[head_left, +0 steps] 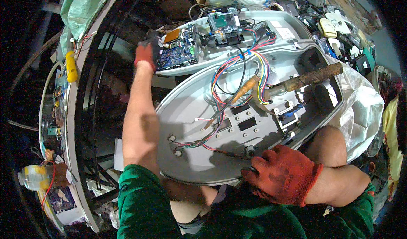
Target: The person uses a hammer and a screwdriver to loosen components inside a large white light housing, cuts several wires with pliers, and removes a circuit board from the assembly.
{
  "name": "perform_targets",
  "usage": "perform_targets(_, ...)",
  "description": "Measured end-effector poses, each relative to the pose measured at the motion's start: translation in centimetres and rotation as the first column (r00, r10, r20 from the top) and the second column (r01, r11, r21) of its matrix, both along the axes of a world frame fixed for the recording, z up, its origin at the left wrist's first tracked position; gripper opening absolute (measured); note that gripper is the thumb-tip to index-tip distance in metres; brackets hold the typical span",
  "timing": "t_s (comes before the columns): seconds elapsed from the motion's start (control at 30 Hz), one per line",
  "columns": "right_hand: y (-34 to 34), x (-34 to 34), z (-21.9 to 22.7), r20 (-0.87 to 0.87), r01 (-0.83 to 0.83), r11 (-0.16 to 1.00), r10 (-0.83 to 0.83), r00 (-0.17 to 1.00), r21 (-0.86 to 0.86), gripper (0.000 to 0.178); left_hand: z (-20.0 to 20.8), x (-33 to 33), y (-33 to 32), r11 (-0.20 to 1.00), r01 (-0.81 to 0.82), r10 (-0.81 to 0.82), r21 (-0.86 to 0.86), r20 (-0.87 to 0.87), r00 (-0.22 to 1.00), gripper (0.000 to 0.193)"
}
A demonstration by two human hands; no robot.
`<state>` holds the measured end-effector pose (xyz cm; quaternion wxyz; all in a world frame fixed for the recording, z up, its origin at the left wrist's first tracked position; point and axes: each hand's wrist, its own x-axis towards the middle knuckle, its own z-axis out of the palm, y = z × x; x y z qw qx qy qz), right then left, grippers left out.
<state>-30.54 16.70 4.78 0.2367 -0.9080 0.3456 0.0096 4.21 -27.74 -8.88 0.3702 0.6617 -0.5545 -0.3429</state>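
Note:
A long grey plastic casing [186, 162] lies opened across my lap, with its lid half [292, 25] hinged out beyond it. My left hand [147, 56], in a red glove with a dark palm, grips the left end of the lid beside a blue circuit board [178, 56]. My right hand [284, 173], gloved in red, is closed at the near rim; a thin dark strand or shaft runs to its fingers, and I cannot tell which. Coloured wires [229, 65] link both halves. Inside lie a wooden-handled pointed tool [246, 88] and a hammer-like tool with a worn brown handle [316, 78].
A clear-covered module [224, 27] sits in the lid. Heaped electronic scrap [343, 35] is at the far right, near a white plastic sack [360, 99]. At left stand a dark metal frame [91, 90], a yellow-handled tool [71, 66] and a plastic bottle [36, 177].

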Motion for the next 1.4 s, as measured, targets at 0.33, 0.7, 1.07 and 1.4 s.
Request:
perform_targets(0.33, 0.1, -0.4, -0.7, 0.03, 0.039, 0.999, -0.038, 0.999, -0.034, 0.044, -1.2, 5.6, -5.1, 0.959, -0.135, 0.149, -0.25, 0.036, 0.988, 0.043)
perform_targets(0.7, -0.5, -0.9, -0.4, 0.03, 0.045, 0.999, -0.044, 0.999, -0.021, 0.043, 5.2, -1.7, 3.1, 0.999, -0.042, 0.007, -0.013, -0.89, 0.457, 0.023)
perform_targets(1.07, -0.6, -1.2, 0.0, 0.062, 0.046, 0.999, -0.046, 0.997, -0.009, 0.043, 6.5, -4.4, 5.3, 0.992, 0.026, -0.129, -0.127, -0.961, 0.246, 0.034)
perform_targets(1.4, -1.1, -1.3, -0.3, 0.126, 0.083, 0.991, -0.069, 0.99, -0.104, 0.043, 13.3, -10.8, 9.3, 0.969, 0.156, -0.219, -0.192, -0.96, 0.177, 0.019)
